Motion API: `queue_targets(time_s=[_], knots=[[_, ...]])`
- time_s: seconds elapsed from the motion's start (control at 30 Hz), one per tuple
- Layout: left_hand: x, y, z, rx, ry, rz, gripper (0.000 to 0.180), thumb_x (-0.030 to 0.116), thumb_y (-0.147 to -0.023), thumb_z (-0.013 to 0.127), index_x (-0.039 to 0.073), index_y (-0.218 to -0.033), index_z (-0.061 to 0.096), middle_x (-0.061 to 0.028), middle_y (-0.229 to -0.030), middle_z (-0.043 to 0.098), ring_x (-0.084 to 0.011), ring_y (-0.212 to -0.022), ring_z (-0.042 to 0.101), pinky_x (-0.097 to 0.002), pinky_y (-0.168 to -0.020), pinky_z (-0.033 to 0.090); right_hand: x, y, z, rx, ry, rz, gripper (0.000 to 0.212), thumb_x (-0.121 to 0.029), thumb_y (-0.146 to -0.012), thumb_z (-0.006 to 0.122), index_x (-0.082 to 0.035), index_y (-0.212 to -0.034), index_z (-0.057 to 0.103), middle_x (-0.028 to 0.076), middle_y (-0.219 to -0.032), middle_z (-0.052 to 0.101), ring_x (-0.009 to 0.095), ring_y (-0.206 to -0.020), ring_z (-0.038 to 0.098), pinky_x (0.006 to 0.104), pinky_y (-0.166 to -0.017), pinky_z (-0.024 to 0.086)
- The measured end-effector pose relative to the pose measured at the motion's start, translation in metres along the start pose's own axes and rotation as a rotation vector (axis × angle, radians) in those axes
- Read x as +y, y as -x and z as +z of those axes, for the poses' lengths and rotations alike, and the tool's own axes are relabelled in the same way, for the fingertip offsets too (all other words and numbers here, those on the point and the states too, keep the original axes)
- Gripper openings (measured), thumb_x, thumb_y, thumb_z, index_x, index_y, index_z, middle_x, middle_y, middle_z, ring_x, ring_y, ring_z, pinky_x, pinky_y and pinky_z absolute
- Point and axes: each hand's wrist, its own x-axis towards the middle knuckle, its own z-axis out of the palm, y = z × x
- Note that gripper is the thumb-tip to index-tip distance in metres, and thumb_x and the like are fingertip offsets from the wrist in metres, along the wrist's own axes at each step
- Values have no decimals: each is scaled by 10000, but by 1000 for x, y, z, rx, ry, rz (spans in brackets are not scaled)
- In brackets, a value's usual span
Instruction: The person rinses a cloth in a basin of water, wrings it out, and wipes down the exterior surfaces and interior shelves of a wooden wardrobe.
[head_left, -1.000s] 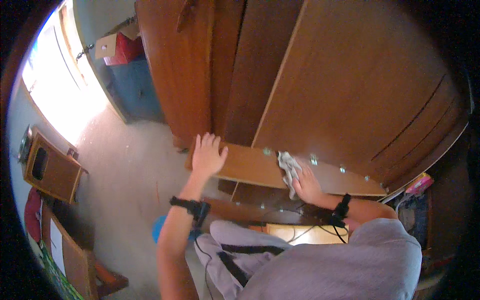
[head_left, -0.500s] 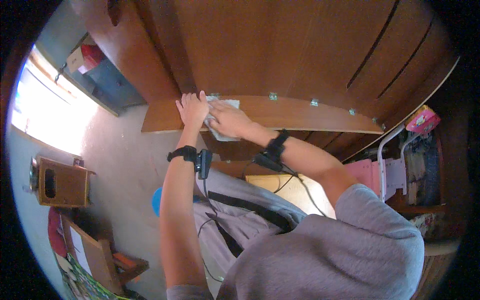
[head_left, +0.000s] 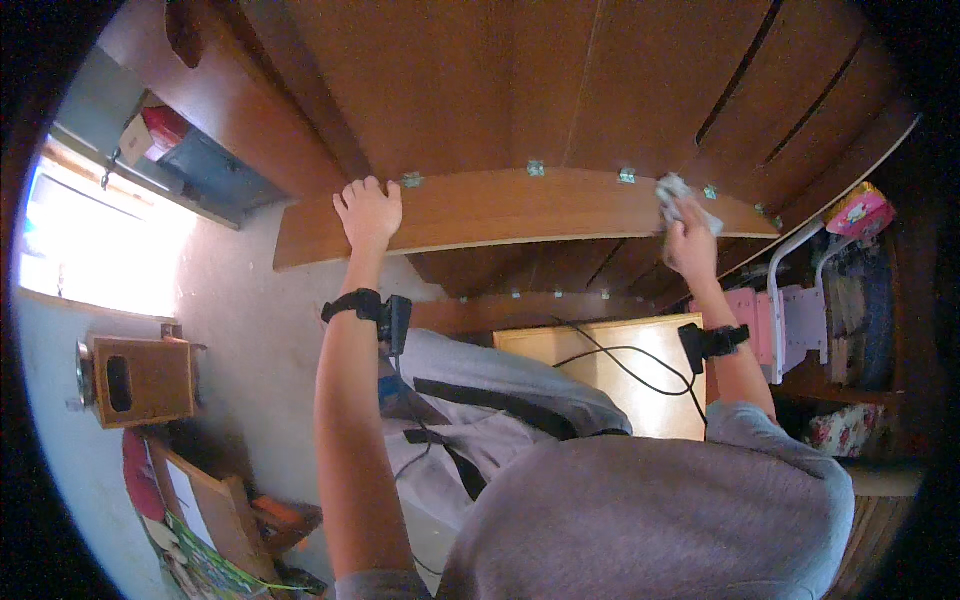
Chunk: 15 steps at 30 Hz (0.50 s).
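A brown wooden board (head_left: 500,213), long and narrow, runs crosswise in front of me with metal brackets along its far edge. My left hand (head_left: 368,214) rests on the board towards its left end, palm down and fingers spread, holding nothing. Out near the right end, my right hand (head_left: 692,243) has its fingers closed around a crumpled whitish cloth (head_left: 674,187). The cloth lies against the board between two brackets and is slightly blurred. Both wrists wear black straps with small devices and cables.
Tall brown wooden panels (head_left: 480,80) rise beyond the board. A pale yellow wooden surface (head_left: 640,355) lies below it. At right stand a pink and lilac chair (head_left: 790,330) and a pink packet (head_left: 860,212). A wooden box (head_left: 150,380) is at left, near a bright opening.
My right hand has carried the cloth rightward along the board, away from my left hand. My left hand stays near the left end. The view has shifted slightly.
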Motion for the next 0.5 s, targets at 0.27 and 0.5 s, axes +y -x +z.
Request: queue_targets(time_s=[0.27, 0.5], knots=[[-4, 3, -4, 14, 34, 21, 492, 386, -908, 331, 21, -1160, 544, -158, -1232, 511, -296, -1219, 382, -488, -1081, 165, -180, 3, 84, -365, -192, -613, 465, -258, -858, 449, -31, -1264, 460, 186, -1337, 428, 331, -1277, 360, 402, -1071, 281], [-7, 5, -6, 2, 102, 27, 471, 365, -915, 331, 26, -1179, 524, -152, -1249, 491, -296, -1226, 370, -487, -1086, 153, -231, 7, 109, -474, -196, -795, 528, -263, -853, 498, -26, -1316, 402, 207, -1371, 375, 355, -1303, 305, 423, -1082, 249]])
